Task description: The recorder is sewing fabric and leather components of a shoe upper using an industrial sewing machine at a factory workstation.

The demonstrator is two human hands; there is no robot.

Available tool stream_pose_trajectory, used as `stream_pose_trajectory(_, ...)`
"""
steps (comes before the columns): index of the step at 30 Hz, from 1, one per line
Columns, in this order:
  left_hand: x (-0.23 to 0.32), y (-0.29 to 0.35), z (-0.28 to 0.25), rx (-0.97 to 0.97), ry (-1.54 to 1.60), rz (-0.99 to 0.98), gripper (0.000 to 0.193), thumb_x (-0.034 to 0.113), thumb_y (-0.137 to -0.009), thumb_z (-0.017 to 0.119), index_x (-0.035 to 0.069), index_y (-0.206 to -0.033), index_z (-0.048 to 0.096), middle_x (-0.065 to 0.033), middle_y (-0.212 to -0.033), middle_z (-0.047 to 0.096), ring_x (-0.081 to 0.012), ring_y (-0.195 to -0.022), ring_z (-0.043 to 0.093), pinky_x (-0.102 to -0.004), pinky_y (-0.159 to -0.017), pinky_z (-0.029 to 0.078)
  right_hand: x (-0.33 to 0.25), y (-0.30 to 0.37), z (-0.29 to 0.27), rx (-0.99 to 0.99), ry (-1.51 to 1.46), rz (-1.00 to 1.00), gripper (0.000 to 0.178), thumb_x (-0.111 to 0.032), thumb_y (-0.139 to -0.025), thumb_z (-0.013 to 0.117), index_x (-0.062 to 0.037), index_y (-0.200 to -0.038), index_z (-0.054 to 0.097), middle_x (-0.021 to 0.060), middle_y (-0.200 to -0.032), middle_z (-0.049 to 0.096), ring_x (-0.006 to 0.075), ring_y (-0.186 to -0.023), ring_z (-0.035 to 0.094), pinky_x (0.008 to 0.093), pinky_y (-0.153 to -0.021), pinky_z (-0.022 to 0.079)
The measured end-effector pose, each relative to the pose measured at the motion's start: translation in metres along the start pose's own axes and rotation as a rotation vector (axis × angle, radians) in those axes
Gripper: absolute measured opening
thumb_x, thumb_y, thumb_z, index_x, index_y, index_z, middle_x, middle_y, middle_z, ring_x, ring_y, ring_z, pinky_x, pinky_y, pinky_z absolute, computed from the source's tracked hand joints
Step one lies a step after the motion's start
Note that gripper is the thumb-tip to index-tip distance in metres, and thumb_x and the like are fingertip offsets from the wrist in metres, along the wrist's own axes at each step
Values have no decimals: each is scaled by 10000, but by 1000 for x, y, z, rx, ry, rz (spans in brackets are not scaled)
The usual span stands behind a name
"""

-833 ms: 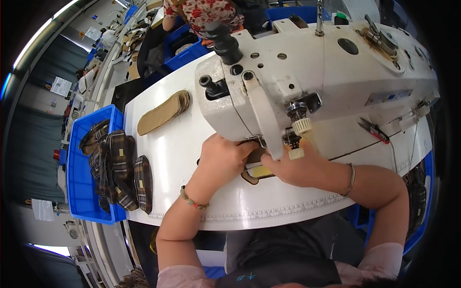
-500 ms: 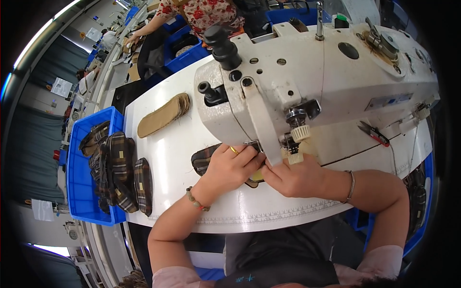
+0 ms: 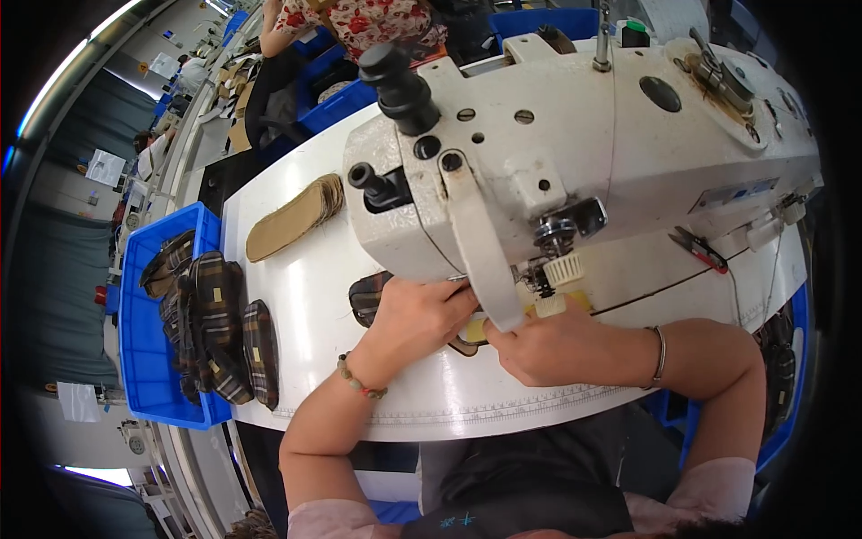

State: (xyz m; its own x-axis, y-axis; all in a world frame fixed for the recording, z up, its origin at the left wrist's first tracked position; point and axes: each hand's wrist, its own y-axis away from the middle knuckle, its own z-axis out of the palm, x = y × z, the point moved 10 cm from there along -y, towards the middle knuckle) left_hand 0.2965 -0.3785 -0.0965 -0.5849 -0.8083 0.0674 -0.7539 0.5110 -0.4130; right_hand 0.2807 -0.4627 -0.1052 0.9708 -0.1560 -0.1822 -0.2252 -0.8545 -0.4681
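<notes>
White table (image 3: 449, 386), workshop, head view: 2 bare hands at a sewing machine (image 3: 539, 166).
Left hand (image 3: 415, 314) covers part of a plaid piece (image 3: 366, 301), just 9 o'clock of centre; right hand (image 3: 558, 347) is opposite. Fingers curl inward, tips hidden; grip can't be told. That piece seems unfinished; tan soles (image 3: 292, 223) at 10 o'clock look unused, bin (image 3: 144, 359) pieces at 9 possibly done.

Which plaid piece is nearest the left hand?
The plaid piece partly hidden by the left hand; the other plaid pieces lie farther off, in or beside blue bins.
</notes>
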Motion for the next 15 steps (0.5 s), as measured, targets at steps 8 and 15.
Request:
stream_pose_trajectory(8,1,6,9,-2,26,-22,260,100,-708,786,139,-965,771,-33,-926,694,-207,-711,666,-326,-557,529,1,-2,-1,3,-95,13,141,-107,-702,662,-4,-759,584,128,-691,614,212,-497,602,337,-415,460)
stream_pose_trajectory(15,6,2,7,1,-13,-40,221,114,-722,740,115,-943,757,-22,-923,684,-202,-712,653,-321,-603,538,0,0,3,-19,-97,6,145,-112,-714,658,4,-769,590,157,-720,650,212,-524,628,335,-419,466)
